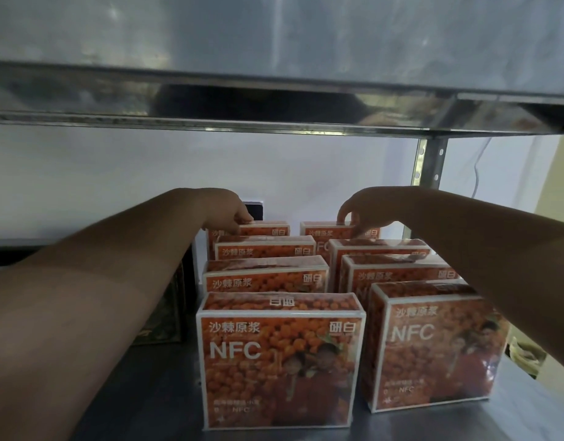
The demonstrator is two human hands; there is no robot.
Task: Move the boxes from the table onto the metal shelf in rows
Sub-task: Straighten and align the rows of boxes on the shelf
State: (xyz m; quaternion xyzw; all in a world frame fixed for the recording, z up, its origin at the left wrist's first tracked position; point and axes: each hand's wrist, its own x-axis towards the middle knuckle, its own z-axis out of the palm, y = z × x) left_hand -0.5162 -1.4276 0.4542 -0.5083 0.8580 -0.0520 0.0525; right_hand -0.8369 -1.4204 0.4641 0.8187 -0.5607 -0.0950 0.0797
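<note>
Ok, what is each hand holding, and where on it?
The left hand grips the back left box by its top edge; the right hand pinches the back right box likewise.

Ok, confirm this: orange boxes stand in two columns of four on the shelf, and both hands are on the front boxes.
Wrong: the head view shows the left hand on the rear left box and the right hand on the rear right box, not the front ones.

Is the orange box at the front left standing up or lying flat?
Upright. The front left box stands on its narrow bottom on the metal shelf, printed front facing us, lettering right way up.
</note>
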